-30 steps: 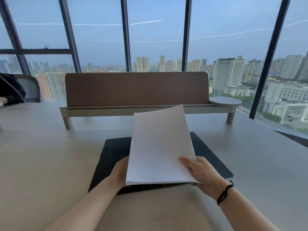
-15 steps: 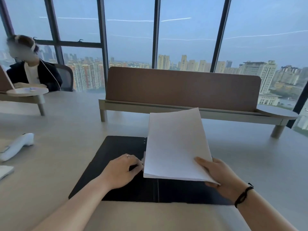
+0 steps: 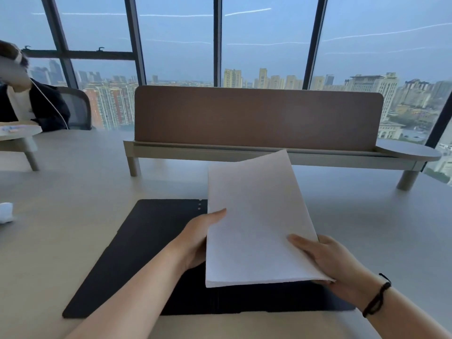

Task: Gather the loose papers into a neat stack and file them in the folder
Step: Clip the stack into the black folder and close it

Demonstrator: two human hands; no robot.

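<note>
Papers (image 3: 256, 223): white, blank on top, squared into one neat stack; near edge showed several sheets' thickness.
Pose: lifted, tilted, far edge raised, long side running away from camera, turned slightly clockwise.
Place: over right half of folder, hiding most of it.
Grip: pinched at left edge and near right corner, thumbs on top.
Folder (image 3: 146, 253): black, matte, spread open flat on table; spine crease ran down middle, small rivets near top of spine.
Left half: bare, fully visible.
</note>
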